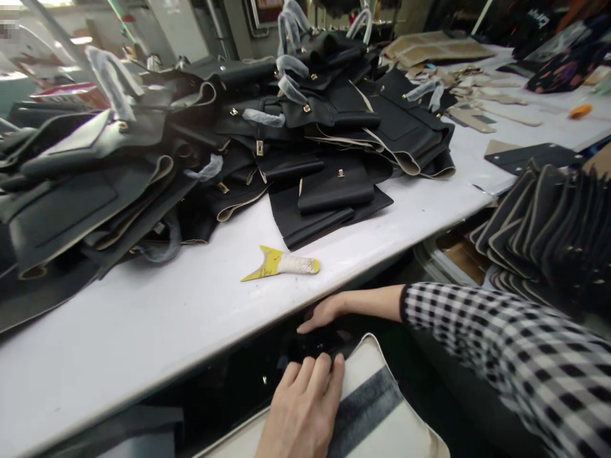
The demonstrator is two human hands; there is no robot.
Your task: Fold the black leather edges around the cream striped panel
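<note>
My left hand (305, 401) is closed over the upper edge of a cream-backed panel (365, 369) with a broad dark stripe, low in front of me. Black glossy material with small gold fittings lies in the shadow beyond its fingertips. My right hand (327, 313), below a black-and-white checked sleeve, reaches in from the right just under the table's front edge. Its thumb is stretched out, and the other fingers are partly lost in the dark beside that black material. Nothing shows in its grasp.
On the white table (167, 324) lies a yellow fork-ended tool (281, 263) with a wrapped handle. Behind it are piled black handbags (334, 114) with plastic-wrapped handles. Stacked dark panels (548, 235) stand at the right, and flat offcuts (501, 95) lie farther back.
</note>
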